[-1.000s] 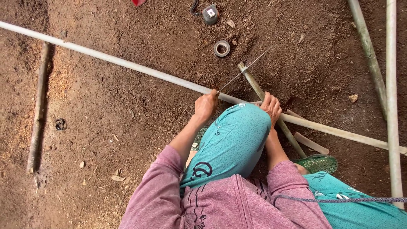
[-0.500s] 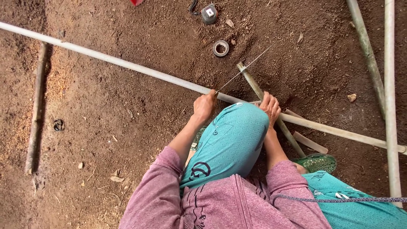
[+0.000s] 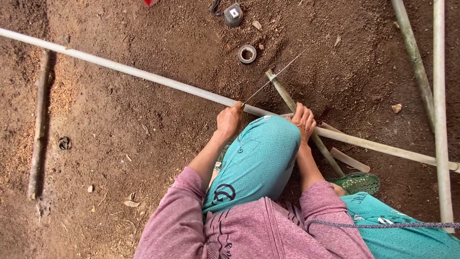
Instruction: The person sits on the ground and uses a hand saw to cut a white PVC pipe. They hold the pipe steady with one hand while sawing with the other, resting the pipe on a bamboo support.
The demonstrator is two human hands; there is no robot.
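L hand (image 3: 229, 120) fingers wrapped round the handle of a thin saw blade (image 3: 275, 77), which runs up-right, crossing the long pale pole (image 3: 143, 76). R hand (image 3: 304, 120) closed on a short bamboo piece (image 3: 282, 91) just beside the pole. Pole's long axis runs upper-left to lower-right, under both hands; L hand nearer the crossing pt.

Tape roll (image 3: 247, 53), tape measure (image 3: 233, 13), green sandal (image 3: 357, 182).
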